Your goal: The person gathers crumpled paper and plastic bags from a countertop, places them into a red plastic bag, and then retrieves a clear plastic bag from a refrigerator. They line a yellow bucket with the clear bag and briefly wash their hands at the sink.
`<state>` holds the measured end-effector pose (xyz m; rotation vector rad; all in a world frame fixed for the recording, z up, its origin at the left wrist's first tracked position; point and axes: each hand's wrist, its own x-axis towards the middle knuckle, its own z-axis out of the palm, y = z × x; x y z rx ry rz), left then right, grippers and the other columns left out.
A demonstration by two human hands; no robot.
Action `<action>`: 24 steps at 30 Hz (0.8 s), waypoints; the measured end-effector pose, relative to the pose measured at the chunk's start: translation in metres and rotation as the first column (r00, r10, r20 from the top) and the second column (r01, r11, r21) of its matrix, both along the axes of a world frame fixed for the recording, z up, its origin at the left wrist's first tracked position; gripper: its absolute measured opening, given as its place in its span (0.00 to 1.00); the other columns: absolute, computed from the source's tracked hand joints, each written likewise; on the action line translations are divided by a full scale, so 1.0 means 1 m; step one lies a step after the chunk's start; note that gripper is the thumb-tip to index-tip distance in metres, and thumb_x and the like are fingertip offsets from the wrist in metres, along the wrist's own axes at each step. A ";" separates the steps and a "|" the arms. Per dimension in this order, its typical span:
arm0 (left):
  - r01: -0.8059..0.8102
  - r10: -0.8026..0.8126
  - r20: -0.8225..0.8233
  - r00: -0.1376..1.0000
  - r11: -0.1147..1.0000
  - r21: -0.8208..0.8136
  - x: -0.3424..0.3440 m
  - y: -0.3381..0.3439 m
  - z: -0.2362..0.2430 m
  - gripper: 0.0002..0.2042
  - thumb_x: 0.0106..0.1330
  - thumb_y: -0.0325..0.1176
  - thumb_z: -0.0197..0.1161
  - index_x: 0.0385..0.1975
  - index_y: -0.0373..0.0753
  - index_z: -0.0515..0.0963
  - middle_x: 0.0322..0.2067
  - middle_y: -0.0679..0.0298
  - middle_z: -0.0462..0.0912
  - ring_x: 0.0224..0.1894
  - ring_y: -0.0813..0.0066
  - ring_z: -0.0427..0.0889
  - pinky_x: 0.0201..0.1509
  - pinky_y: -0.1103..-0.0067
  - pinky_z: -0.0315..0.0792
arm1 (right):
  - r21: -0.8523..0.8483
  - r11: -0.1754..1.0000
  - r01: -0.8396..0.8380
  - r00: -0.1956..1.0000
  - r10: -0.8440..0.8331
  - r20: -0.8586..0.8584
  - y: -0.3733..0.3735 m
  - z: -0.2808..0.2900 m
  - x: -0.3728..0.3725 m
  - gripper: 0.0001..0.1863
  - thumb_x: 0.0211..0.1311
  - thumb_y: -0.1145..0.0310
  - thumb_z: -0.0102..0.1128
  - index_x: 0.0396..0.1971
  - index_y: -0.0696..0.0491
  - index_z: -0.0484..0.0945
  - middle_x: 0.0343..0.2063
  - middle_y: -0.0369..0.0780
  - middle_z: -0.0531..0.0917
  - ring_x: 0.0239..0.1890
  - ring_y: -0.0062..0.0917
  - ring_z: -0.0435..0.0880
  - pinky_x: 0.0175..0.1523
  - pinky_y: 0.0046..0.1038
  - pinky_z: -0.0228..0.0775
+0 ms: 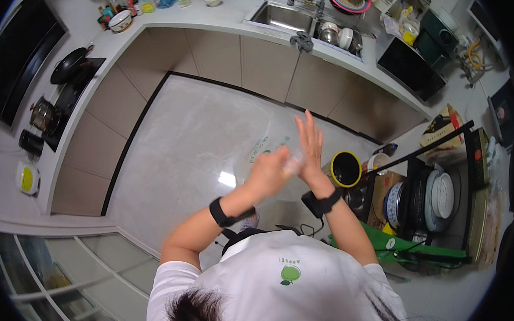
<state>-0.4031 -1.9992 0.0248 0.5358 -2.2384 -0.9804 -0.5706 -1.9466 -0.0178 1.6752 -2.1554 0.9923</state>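
In front of my chest, both of my hands are raised over the floor. My left hand (268,172) is closed, its fingers pressed round part of a clear plastic bag (260,150) with green print. The thin bag hangs beyond and between my hands, and its outline is hard to follow against the pale floor. Close beside it, my right hand (310,147) points away from me with its fingers stretched out. Clear plastic shows near its wrist, but I cannot tell whether the bag goes around it. Each wrist wears a black band.
A bin with a yellow rim (346,169) stands right of my right hand. Beyond it are a rack with plates (443,195) and a green bag (406,245). The counter (231,22) with a sink (283,18) curves along the far side; a stove (71,97) is left.
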 end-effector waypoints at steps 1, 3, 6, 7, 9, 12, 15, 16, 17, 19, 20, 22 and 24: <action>-0.066 0.072 0.059 0.996 0.993 -0.101 0.002 0.001 -0.003 0.08 0.54 0.32 0.59 0.27 0.38 0.68 0.20 0.53 0.72 0.24 0.55 0.75 0.26 0.67 0.68 | -0.004 0.997 0.072 0.972 -0.071 -0.224 -0.009 0.001 0.002 0.24 0.43 0.66 0.63 0.45 0.51 0.71 0.57 0.45 0.66 0.60 0.38 0.64 0.64 0.42 0.48; 0.047 0.022 0.231 0.973 0.956 -0.290 0.021 -0.012 -0.016 0.08 0.50 0.22 0.56 0.30 0.39 0.70 0.28 0.54 0.77 0.29 0.53 0.76 0.29 0.66 0.70 | -0.025 0.992 0.126 0.990 -0.124 0.069 -0.009 -0.004 -0.015 0.09 0.44 0.70 0.58 0.29 0.52 0.73 0.43 0.42 0.76 0.49 0.37 0.72 0.56 0.40 0.59; -0.398 0.613 0.201 0.764 0.693 -0.601 0.064 -0.078 -0.039 0.19 0.51 0.23 0.54 0.46 0.39 0.70 0.32 0.56 0.76 0.28 0.57 0.78 0.31 0.68 0.74 | 0.157 0.917 0.366 0.887 -0.395 0.238 0.019 -0.034 -0.043 0.10 0.43 0.70 0.60 0.29 0.51 0.73 0.33 0.43 0.77 0.39 0.38 0.75 0.49 0.36 0.66; -0.421 0.581 0.072 0.811 0.664 -0.618 0.077 -0.099 -0.048 0.20 0.52 0.23 0.54 0.48 0.40 0.69 0.32 0.57 0.76 0.28 0.59 0.77 0.31 0.69 0.74 | 0.183 0.878 0.442 0.844 -0.476 0.246 0.028 -0.049 -0.047 0.11 0.43 0.70 0.61 0.30 0.50 0.73 0.31 0.43 0.77 0.37 0.39 0.76 0.47 0.34 0.68; -0.458 0.514 0.064 0.856 0.809 -0.368 0.096 -0.126 -0.070 0.19 0.53 0.24 0.55 0.47 0.40 0.69 0.31 0.57 0.77 0.28 0.60 0.77 0.32 0.70 0.73 | 0.158 0.831 0.533 0.826 -0.551 0.116 0.041 -0.082 -0.051 0.13 0.43 0.69 0.63 0.31 0.50 0.73 0.30 0.44 0.78 0.35 0.39 0.77 0.45 0.33 0.69; -0.233 0.131 0.233 0.964 0.840 0.489 0.110 -0.124 -0.105 0.13 0.55 0.26 0.57 0.41 0.39 0.70 0.29 0.55 0.78 0.29 0.57 0.77 0.32 0.68 0.73 | 0.226 0.757 0.614 0.669 -0.650 0.360 0.057 -0.121 -0.066 0.15 0.42 0.70 0.64 0.34 0.50 0.73 0.30 0.45 0.78 0.34 0.39 0.77 0.43 0.31 0.69; -0.087 -0.214 0.351 0.912 0.732 0.675 0.116 -0.102 -0.137 0.10 0.55 0.30 0.59 0.37 0.39 0.72 0.26 0.54 0.78 0.28 0.53 0.77 0.33 0.67 0.72 | 0.380 0.601 0.703 0.331 -0.750 0.573 0.075 -0.133 -0.086 0.15 0.42 0.75 0.62 0.33 0.54 0.71 0.27 0.42 0.76 0.32 0.31 0.75 0.40 0.25 0.67; -0.013 -0.209 0.558 0.803 0.930 0.367 0.118 -0.098 -0.144 0.10 0.55 0.31 0.60 0.36 0.39 0.72 0.25 0.55 0.78 0.27 0.53 0.77 0.34 0.66 0.72 | 0.267 0.649 0.713 0.489 -0.732 0.473 0.081 -0.133 -0.088 0.15 0.41 0.76 0.61 0.33 0.53 0.71 0.26 0.42 0.75 0.30 0.31 0.74 0.39 0.25 0.67; 0.160 -0.146 0.740 0.656 0.986 0.053 0.120 -0.096 -0.151 0.10 0.55 0.32 0.61 0.36 0.40 0.72 0.23 0.55 0.78 0.27 0.52 0.77 0.34 0.66 0.72 | 0.195 0.579 0.792 0.512 -0.803 0.304 0.088 -0.128 -0.088 0.15 0.40 0.77 0.60 0.32 0.53 0.71 0.25 0.42 0.74 0.29 0.31 0.74 0.38 0.25 0.67; -0.009 0.023 0.670 0.742 1.000 -0.024 0.125 -0.100 -0.157 0.12 0.53 0.34 0.63 0.36 0.40 0.73 0.28 0.54 0.78 0.32 0.53 0.78 0.36 0.66 0.72 | 0.163 0.776 0.610 0.712 -0.626 0.319 0.099 -0.118 -0.078 0.15 0.39 0.77 0.58 0.32 0.50 0.73 0.26 0.42 0.73 0.29 0.39 0.73 0.38 0.34 0.68; -0.145 0.150 0.609 0.779 0.988 -0.057 0.128 -0.105 -0.157 0.12 0.54 0.33 0.62 0.37 0.39 0.73 0.29 0.54 0.78 0.32 0.54 0.78 0.37 0.66 0.72 | 0.109 0.868 0.484 0.822 -0.494 0.283 0.102 -0.114 -0.071 0.16 0.38 0.78 0.57 0.32 0.48 0.74 0.26 0.42 0.73 0.29 0.44 0.73 0.37 0.38 0.68; -0.396 0.314 0.368 0.875 0.902 0.174 0.133 -0.112 -0.155 0.10 0.57 0.30 0.59 0.39 0.38 0.73 0.30 0.57 0.78 0.34 0.59 0.79 0.37 0.70 0.72 | 0.304 0.837 0.454 0.868 -0.493 0.061 0.108 -0.108 -0.063 0.15 0.39 0.77 0.57 0.32 0.48 0.74 0.28 0.42 0.73 0.30 0.44 0.74 0.38 0.40 0.68; -0.151 -0.053 0.297 0.953 0.770 0.620 0.139 -0.108 -0.151 0.11 0.57 0.29 0.58 0.40 0.38 0.71 0.29 0.59 0.78 0.33 0.60 0.79 0.37 0.70 0.72 | 0.462 0.736 0.495 0.857 -0.501 -0.121 0.116 -0.116 -0.066 0.13 0.44 0.75 0.58 0.34 0.47 0.76 0.32 0.43 0.77 0.35 0.44 0.76 0.41 0.37 0.70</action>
